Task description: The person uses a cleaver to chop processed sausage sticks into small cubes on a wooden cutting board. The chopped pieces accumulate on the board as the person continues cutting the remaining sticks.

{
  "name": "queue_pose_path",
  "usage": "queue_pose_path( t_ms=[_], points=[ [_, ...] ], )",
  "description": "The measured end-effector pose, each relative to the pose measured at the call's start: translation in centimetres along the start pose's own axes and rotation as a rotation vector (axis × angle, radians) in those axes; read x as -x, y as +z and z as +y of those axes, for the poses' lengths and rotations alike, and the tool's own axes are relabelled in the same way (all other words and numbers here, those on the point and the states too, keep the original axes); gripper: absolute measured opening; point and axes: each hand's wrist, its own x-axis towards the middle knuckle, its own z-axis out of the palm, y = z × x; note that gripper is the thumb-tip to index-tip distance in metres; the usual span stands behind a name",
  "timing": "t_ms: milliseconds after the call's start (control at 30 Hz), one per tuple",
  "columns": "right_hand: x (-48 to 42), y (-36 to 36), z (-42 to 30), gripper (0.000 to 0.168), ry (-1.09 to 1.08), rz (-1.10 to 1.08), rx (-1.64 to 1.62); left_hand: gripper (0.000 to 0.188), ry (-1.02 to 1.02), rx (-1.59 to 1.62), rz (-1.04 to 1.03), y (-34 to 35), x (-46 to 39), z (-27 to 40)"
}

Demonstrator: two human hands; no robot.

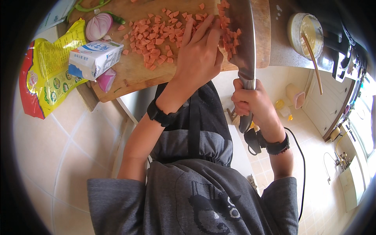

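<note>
My right hand [249, 100] grips the handle of a kitchen cleaver [245, 44], its wide blade over the right part of a wooden cutting board [129, 82]. Small orange pieces, which look like diced sausage or carrot, line the blade's left side, and some lie on its face. My left hand [202, 50] rests palm down over more pieces beside the blade, fingers spread and pointing to the board's far side; what lies beneath its palm is hidden. A loose heap of diced orange pieces [152, 38] spreads to the left of this hand.
On the board's left are a halved red onion [99, 27], an onion piece [106, 80], green peppers [91, 8] and a milk carton [95, 58] beside a yellow plastic package [55, 70]. At right, a bowl of pale yellow liquid [312, 32] holds chopsticks [312, 58] that jut over the counter edge.
</note>
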Motion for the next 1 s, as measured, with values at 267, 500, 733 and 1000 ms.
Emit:
queue_pose_path(
  t_ms=[267,500,733,1000],
  points=[
    [-0.3,-0.1,-0.2,0.023,0.025,0.026,0.033,0.023,-0.034,0.016,0.069,-0.4,0.4,0.3],
    [-1.3,-0.6,0.3,0.021,0.027,0.022,0.012,0.034,0.058,0.183,0.155,-2.0,-0.8,2.5],
    [-2.4,-0.2,1.2,0.01,0.026,0.096,0.064,0.026,0.198,0.14,0.086,-1.1,-0.9,4.1],
    [-2.5,-0.1,1.1,0.014,0.033,0.111,0.113,0.025,0.204,0.087,0.034,-1.0,-0.6,3.9]
  ],
)
